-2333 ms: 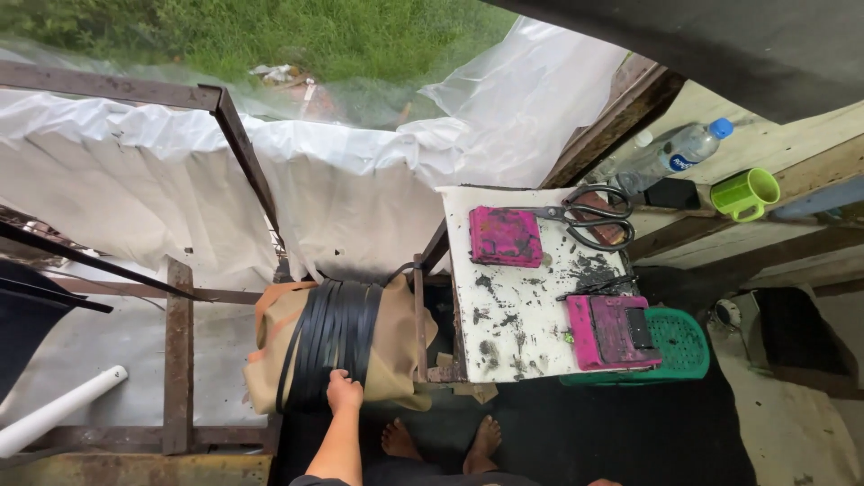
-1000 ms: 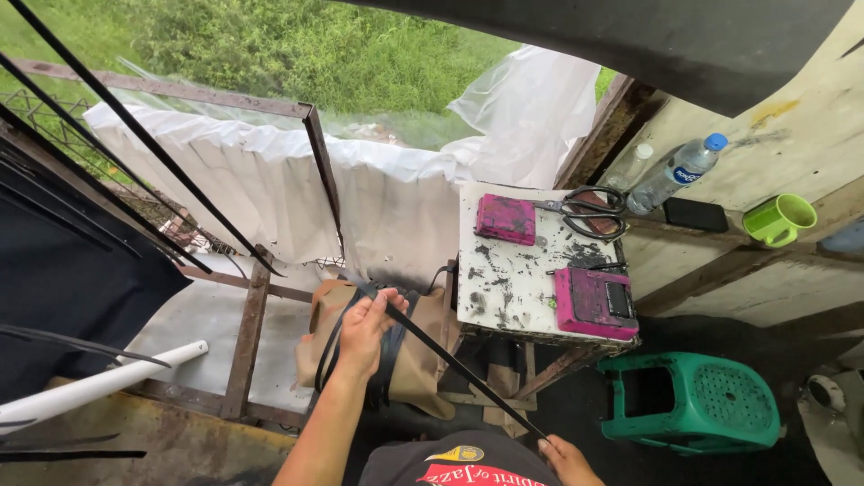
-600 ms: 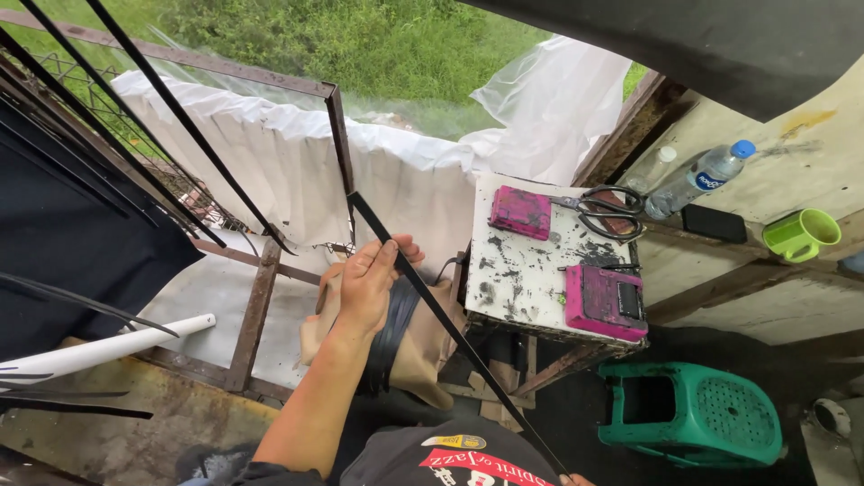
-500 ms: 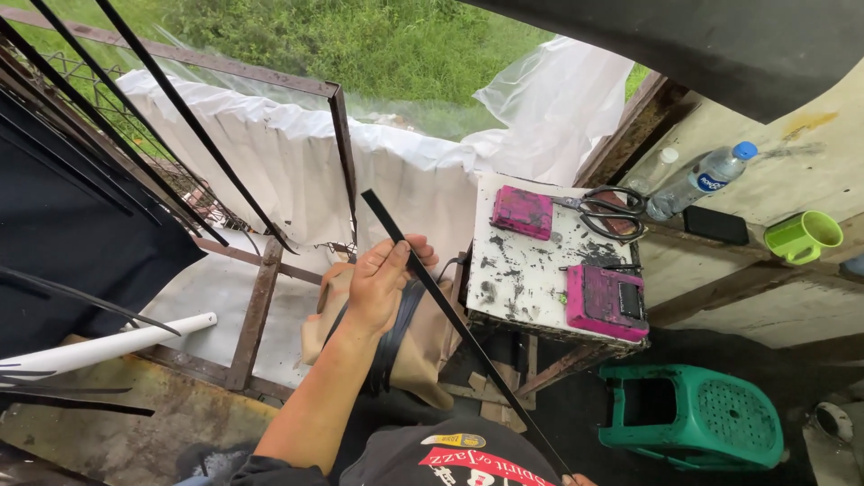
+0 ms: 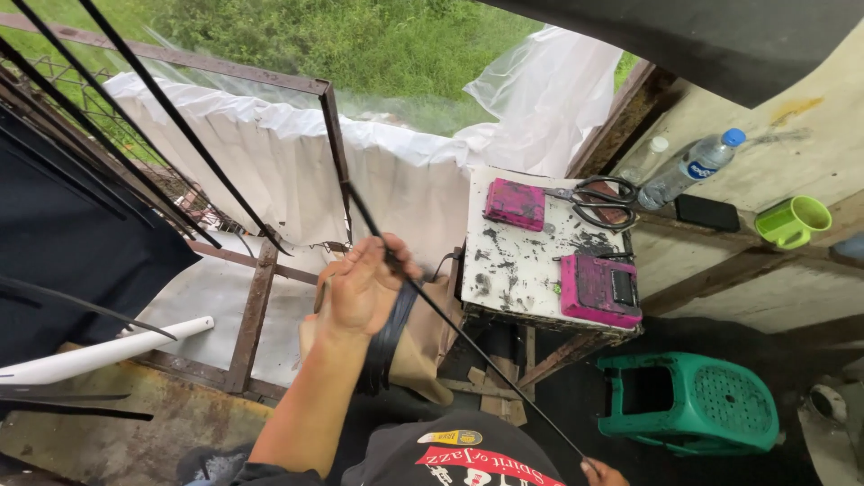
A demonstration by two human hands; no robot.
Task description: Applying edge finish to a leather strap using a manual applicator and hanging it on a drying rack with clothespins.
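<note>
The left hand is closing its fingers around the upper part of a long thin black strip, pinching it near its top end, which is pointing up toward the rusty metal frame. The strip is running diagonally down and to the right, passing in front of a tan sack with a bundle of black strips lying across it, and is ending at the right hand, which is only just showing at the bottom edge. That hand seems to be holding the lower end, but how its fingers are set cannot be told.

The step in hand looks like drawing a single strip out and holding it stretched between both hands. A next move would call for keeping the strip taut and steady.

Beside the sack, a stained white tabletop is carrying two pink blocks and black-handled scissors. A green plastic stool is lying on its side below. On the ledge behind are standing a plastic water bottle, a dark phone and a green mug.
</note>
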